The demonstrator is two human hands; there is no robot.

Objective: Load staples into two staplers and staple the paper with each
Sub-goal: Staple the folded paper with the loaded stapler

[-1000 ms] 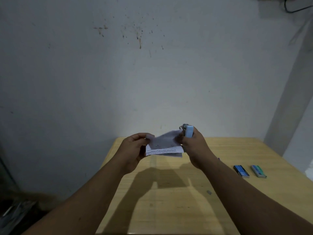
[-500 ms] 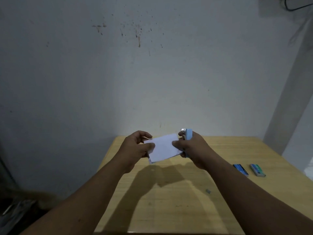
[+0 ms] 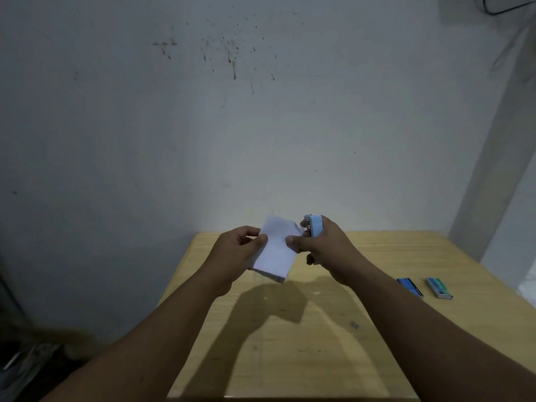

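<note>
While the folded paper [image 3: 275, 250] is held above the table [image 3: 377, 256], it is pinched at its left edge by the left hand [image 3: 236, 250], thumb on top and fingers curled beneath. A pale blue stapler [image 3: 314, 226] is gripped in the right hand [image 3: 322, 248], whose thumb is pressed against the paper's right edge. The stapler's mouth is seen just beside the paper's upper right corner; whether the corner sits between the jaws cannot be told.

Several faults are judged possible. If the paper is not fed deep enough, the staple could be driven through the bare edge and torn out. Because the sheet is supported in mid-air by pinches alone, it could be skewed or dropped when the stapler is squeezed. A thumb kept so near the mouth could be nipped.

Two small boxes [image 3: 410, 287], probably staples, are lain on the table at the right, side by side, and a tiny grey scrap [image 3: 354, 324] is seen nearer the front. No second stapler is visible. Pale wood forms the tabletop, set against a whitish wall [image 3: 261, 126] speckled with dark spots. Dim light is cast, with arm shadows thrown across the wood.
</note>
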